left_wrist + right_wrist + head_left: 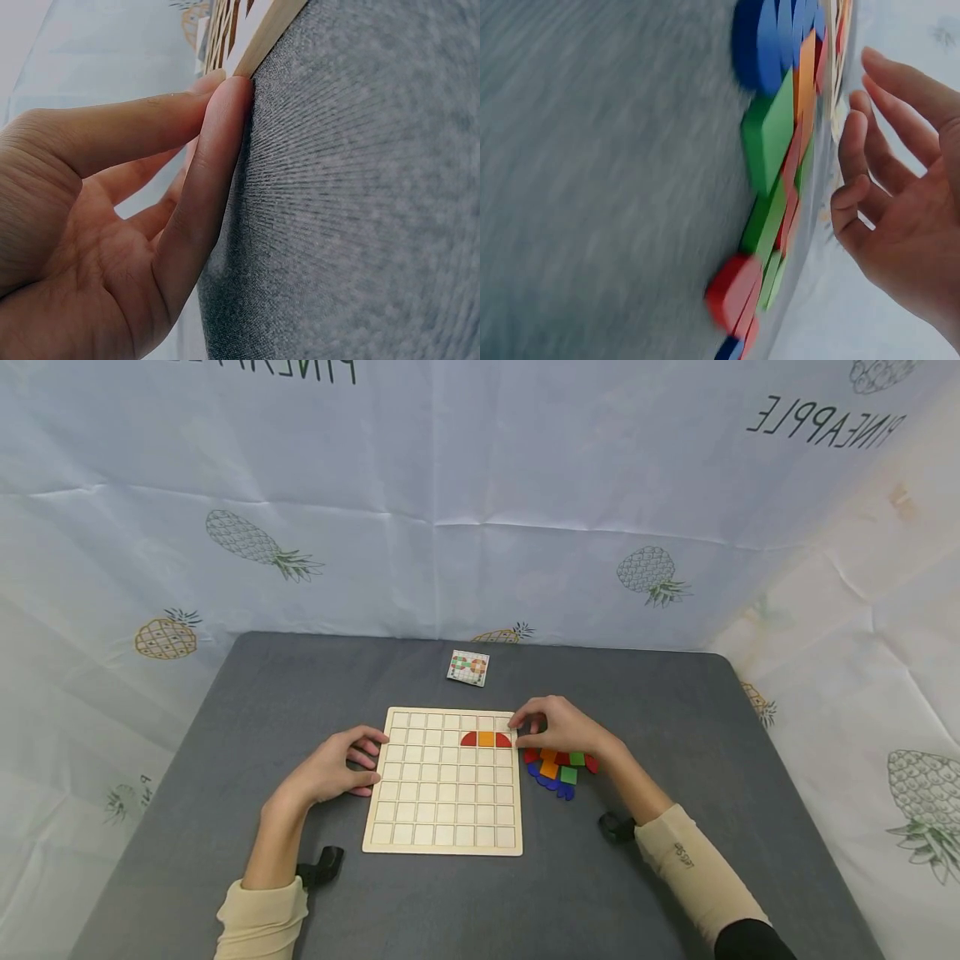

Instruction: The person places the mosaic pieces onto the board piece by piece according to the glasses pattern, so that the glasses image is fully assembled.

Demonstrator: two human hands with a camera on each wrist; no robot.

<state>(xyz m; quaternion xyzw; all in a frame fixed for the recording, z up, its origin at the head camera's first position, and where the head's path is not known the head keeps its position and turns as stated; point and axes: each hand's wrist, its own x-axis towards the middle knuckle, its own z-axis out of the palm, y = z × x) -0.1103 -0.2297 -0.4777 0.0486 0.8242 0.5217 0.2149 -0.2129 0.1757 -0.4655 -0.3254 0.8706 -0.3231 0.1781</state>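
A pale wooden grid board [442, 793] lies on the table. In its second row from the far edge sit an orange square [486, 739] and, on either side of it, a red quarter-round piece [468, 740] and another red one [503, 741]. My left hand [330, 766] touches the board's left edge with fingertip and thumb, set apart along it; the left wrist view shows the fingertips [232, 94] against the wooden edge. Over the board's far right corner hovers my right hand [558, 724], thumb and fingers spread. Nothing shows between them in the right wrist view.
Beside the board's right edge lies a loose pile of blue, green, orange and red pieces, including a green square [568, 775], partly under the right forearm. A small pattern card [468, 667] rests beyond the board on the grey table [315, 677]. A pineapple-print curtain [480, 568] hangs behind.
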